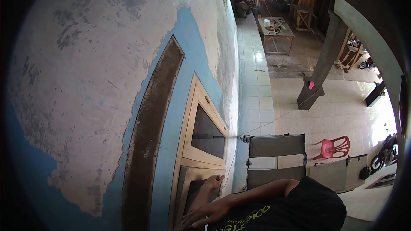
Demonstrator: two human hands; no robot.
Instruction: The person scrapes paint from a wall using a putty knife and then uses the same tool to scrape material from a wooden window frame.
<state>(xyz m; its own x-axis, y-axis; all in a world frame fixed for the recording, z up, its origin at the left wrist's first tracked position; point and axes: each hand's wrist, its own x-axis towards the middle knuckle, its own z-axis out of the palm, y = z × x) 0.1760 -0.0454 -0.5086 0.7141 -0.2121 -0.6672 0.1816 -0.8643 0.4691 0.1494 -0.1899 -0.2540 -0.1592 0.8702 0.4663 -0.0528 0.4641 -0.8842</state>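
Note:
My left hand (212,182) is near the lower end of the wooden window frame (184,149), with its fingers closed round something small and dark that I cannot make out. A thin cord hangs beside it. My right hand (202,215) lies lower, across my left forearm and close to the frame, with its fingers apart. No object shows in it. Above the hands, a triangular glass pane (207,130) sits in the frame. The frame is set in a blue and patchy white wall (94,60).
A long brown recessed strip (150,124) runs beside the frame. Scaffold platforms (276,146) stand below at the right, near a red chair (332,148) and a pillar (327,60). A cluttered table (274,34) and motorbikes (383,152) are farther off.

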